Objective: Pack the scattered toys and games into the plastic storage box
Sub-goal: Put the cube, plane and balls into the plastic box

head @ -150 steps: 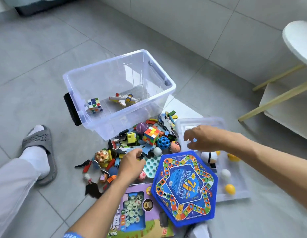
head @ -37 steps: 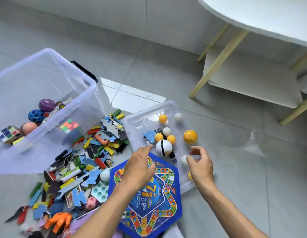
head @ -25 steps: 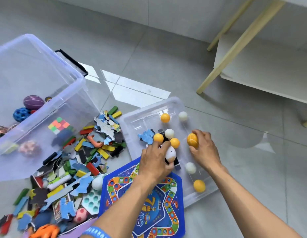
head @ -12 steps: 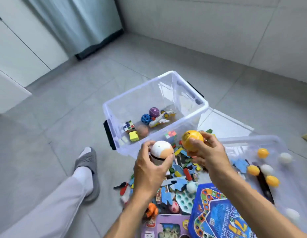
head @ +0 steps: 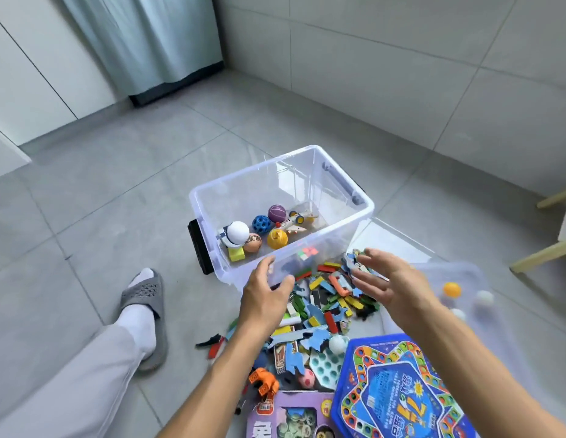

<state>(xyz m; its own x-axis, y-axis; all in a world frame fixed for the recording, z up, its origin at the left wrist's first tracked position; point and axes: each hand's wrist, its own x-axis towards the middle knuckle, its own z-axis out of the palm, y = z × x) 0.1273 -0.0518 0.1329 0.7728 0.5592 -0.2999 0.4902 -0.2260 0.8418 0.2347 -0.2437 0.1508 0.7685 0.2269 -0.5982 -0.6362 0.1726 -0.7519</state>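
Observation:
The clear plastic storage box [head: 364,213] stands on the floor. Inside lie a white ball toy [head: 238,233], a yellow ball [head: 277,239], a blue holed ball [head: 261,224], a purple ball [head: 277,213] and a toy plane [head: 297,222]. My left hand [head: 262,292] and my right hand [head: 389,281] hover empty, fingers spread, just in front of the box over a heap of coloured puzzle pieces and blocks [head: 326,298]. A blue hexagonal board game [head: 395,390] and a purple game box [head: 291,415] lie near me.
The clear box lid [head: 484,336] lies at the right with an orange ball [head: 451,289] and white balls on it. An orange toy [head: 264,379] sits by the purple box. My leg and grey slipper [head: 145,308] are at the left. Wooden table legs [head: 541,251] stand far right.
Both hands have let go of the white ball toy and the yellow ball, which now lie in the box. The hands are empty and drawn back over the pile.

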